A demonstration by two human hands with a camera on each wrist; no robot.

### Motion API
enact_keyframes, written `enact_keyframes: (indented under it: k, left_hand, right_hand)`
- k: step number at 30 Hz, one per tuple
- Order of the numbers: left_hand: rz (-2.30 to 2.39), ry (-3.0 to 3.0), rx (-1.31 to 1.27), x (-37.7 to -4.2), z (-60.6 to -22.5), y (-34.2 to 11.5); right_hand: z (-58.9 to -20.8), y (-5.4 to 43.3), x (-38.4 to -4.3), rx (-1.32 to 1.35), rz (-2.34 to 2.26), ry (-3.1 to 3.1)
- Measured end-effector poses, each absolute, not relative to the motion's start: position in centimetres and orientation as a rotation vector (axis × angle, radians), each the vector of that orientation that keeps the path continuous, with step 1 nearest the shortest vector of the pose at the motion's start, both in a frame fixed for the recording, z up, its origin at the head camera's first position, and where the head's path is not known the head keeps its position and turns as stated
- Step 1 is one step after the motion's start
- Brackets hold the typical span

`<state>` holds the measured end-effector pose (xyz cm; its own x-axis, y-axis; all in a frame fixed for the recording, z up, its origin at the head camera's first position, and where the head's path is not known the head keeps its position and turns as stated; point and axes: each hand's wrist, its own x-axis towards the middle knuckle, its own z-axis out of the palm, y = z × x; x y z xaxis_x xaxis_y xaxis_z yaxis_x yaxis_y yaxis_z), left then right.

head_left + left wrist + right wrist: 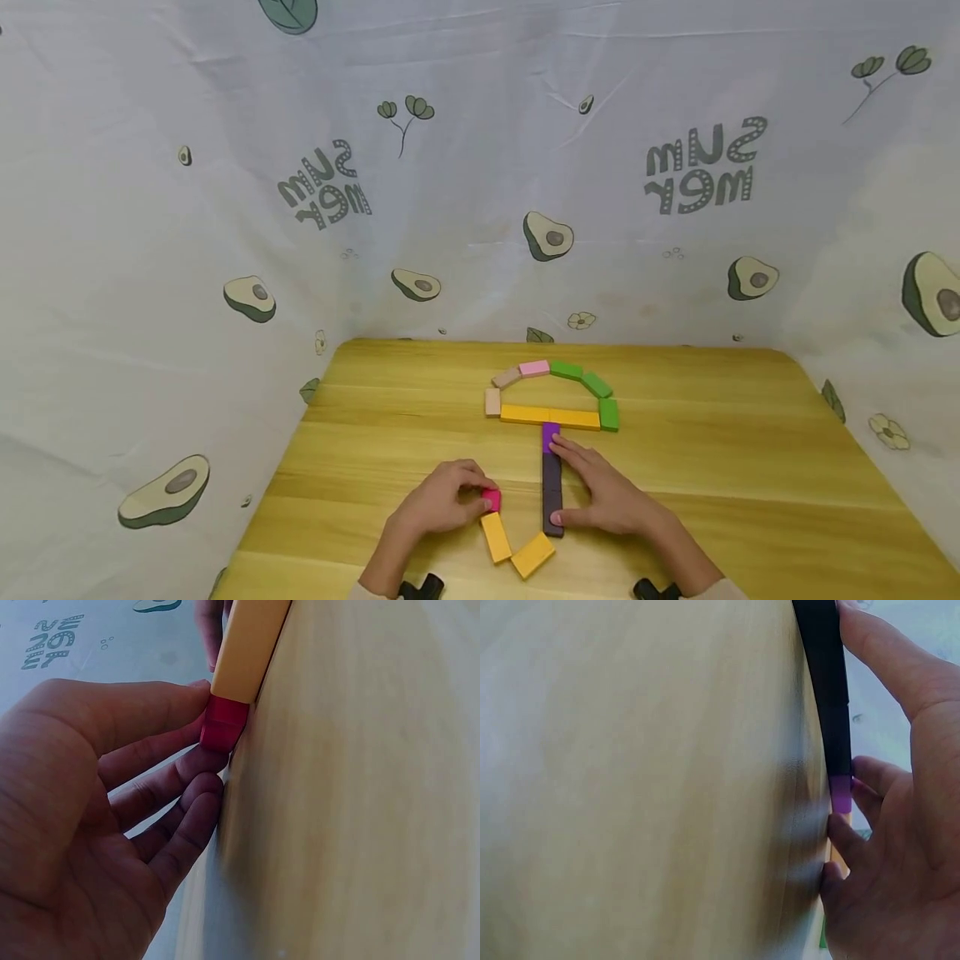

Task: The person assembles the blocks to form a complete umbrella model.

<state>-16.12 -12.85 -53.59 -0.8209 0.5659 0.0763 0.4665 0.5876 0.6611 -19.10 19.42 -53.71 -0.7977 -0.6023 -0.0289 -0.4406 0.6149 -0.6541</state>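
Note:
My left hand (448,498) pinches a small magenta block (491,499) between thumb and fingertips, low at the tabletop. In the left wrist view the magenta block (223,724) meets the end of a yellow block (247,652). That yellow block (496,537) slants toward a second yellow block (533,556); the two form a V. My right hand (611,493) spreads over a straight column, index fingertip on the purple block (551,437) and thumb on the nearer black block (552,510). A second black block (551,472) lies between them, also showing in the right wrist view.
Beyond the column, two orange blocks (551,417) form a bar. Above it arches a row of beige (492,402), pink (535,368) and green blocks (596,384). A wooden table (712,442) holds everything, with a printed white cloth (480,175) around its back and sides.

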Motion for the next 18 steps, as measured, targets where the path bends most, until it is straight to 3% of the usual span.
enact_keyframes:
  k: [18]
  left_hand:
    - [1.054, 2.669, 0.839, -15.8, -53.97, -12.87]
  right_hand:
    - [-54.22, 19.49, -18.89, -0.838, -0.96, 2.582]
